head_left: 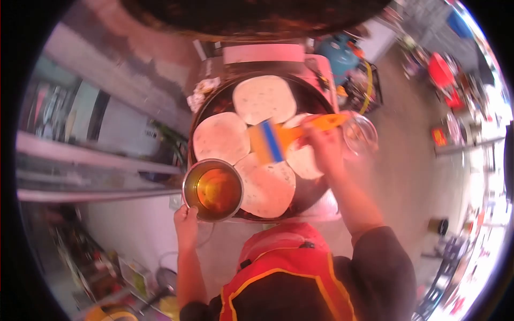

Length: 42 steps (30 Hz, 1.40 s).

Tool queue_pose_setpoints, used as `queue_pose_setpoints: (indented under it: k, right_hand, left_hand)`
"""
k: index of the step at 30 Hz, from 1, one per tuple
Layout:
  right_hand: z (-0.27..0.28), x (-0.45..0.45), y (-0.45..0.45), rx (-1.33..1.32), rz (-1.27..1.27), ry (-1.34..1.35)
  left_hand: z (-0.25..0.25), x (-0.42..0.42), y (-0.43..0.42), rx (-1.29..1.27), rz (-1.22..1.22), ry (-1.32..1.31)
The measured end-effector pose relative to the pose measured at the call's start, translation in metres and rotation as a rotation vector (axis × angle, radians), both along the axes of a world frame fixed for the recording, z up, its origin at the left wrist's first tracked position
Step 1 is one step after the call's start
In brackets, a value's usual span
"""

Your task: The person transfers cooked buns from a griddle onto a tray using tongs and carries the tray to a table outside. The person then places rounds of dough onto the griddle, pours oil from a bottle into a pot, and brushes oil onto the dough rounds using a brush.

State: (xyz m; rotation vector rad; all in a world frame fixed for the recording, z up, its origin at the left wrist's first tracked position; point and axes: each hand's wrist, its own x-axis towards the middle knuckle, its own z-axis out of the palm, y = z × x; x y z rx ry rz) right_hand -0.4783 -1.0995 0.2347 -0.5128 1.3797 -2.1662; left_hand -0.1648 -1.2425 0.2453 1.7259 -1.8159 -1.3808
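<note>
My left hand is closed on the rim side of a metal pot holding amber liquid like oil, held over the near left edge of a round dark griddle. My right hand grips the orange handle of a wide brush with a blue band and pale bristles. The brush hangs above the middle of the griddle; whether its bristles touch anything I cannot tell. Round pale flatbreads lie there: one far, one left, one near, and one right partly hidden by my right hand and the brush.
A large dark round lid looms above the far side. A clear bowl stands right of the griddle. Behind it are a blue-green gas cylinder and a yellow hose. Crumpled paper lies at the far left edge.
</note>
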Motion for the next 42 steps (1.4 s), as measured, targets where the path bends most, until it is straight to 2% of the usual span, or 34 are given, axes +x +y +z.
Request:
queue_pose_setpoints:
  k: [1, 3, 4, 7, 9, 13, 14, 16, 18, 20, 22, 24, 28, 32, 37, 39, 40, 42]
  right_hand:
    - [0.007, 0.022, 0.003, 0.055, 0.089, 0.018]
    - [0.006, 0.055, 0.006, 0.179, 0.191, 0.117]
    - [0.005, 0.072, 0.007, 0.207, 0.163, 0.115]
    - [-0.004, 0.084, 0.025, 0.393, 0.094, 0.344]
    - [0.001, 0.082, 0.044, 0.521, 0.058, 0.411]
    - [-0.01, 0.046, 0.115, 0.407, -0.23, 0.462]
    - [-0.033, 0.024, 0.136, 0.408, -0.322, 0.444]
    - [-0.075, -0.028, 0.184, 0.639, -0.496, 0.489]
    - [-0.162, -0.092, 0.236, 0.834, -0.669, 0.528]
    - [-0.232, -0.147, 0.277, 1.212, -0.607, 0.456]
    - [-0.302, -0.197, 0.303, 1.363, -0.51, 0.442]
    - [-0.359, -0.241, 0.318, 1.435, -0.257, 0.507]
    - [-0.354, -0.269, 0.283, 1.478, -0.135, 0.535]
    - [-0.355, -0.278, 0.261, 1.69, -0.055, 0.518]
    - [-0.368, -0.286, 0.265, 1.77, 0.051, 0.693]
    - [-0.379, -0.291, 0.271, 1.723, 0.073, 0.691]
    - [-0.379, -0.29, 0.273, 1.703, 0.078, 0.686]
    - [-0.347, -0.276, 0.272, 1.476, 0.031, 0.658]
  left_hand:
    - [-0.018, -0.004, 0.001, -0.043, -0.012, 0.148]
    - [-0.054, -0.003, -0.01, 0.004, -0.141, 0.214]
    - [-0.063, -0.006, -0.012, 0.034, -0.189, 0.25]
    - [-0.047, -0.034, 0.01, 0.07, -0.3, 0.256]
    - [-0.052, -0.045, 0.02, 0.176, -0.252, 0.339]
    - [-0.06, -0.052, 0.035, 0.239, -0.209, 0.374]
    - [-0.062, -0.049, 0.035, 0.24, -0.195, 0.375]
    - [-0.068, -0.042, 0.039, 0.241, -0.144, 0.381]
    - [-0.049, -0.047, 0.058, 0.192, -0.066, 0.363]
    - [-0.04, -0.048, 0.073, 0.132, 0.035, 0.339]
    - [-0.048, -0.037, 0.085, 0.098, 0.16, 0.296]
    - [-0.051, -0.023, 0.096, 0.008, 0.235, 0.215]
    - [-0.069, 0.009, 0.123, -0.134, 0.301, 0.159]
    - [-0.055, -0.009, 0.159, -0.183, 0.41, 0.107]
    - [-0.069, 0.015, 0.181, -0.204, 0.396, 0.093]
    - [-0.04, -0.035, 0.187, -0.051, 0.786, 0.28]
    - [-0.039, -0.034, 0.186, -0.049, 0.788, 0.259]
    - [-0.042, -0.023, 0.185, -0.04, 0.788, 0.227]
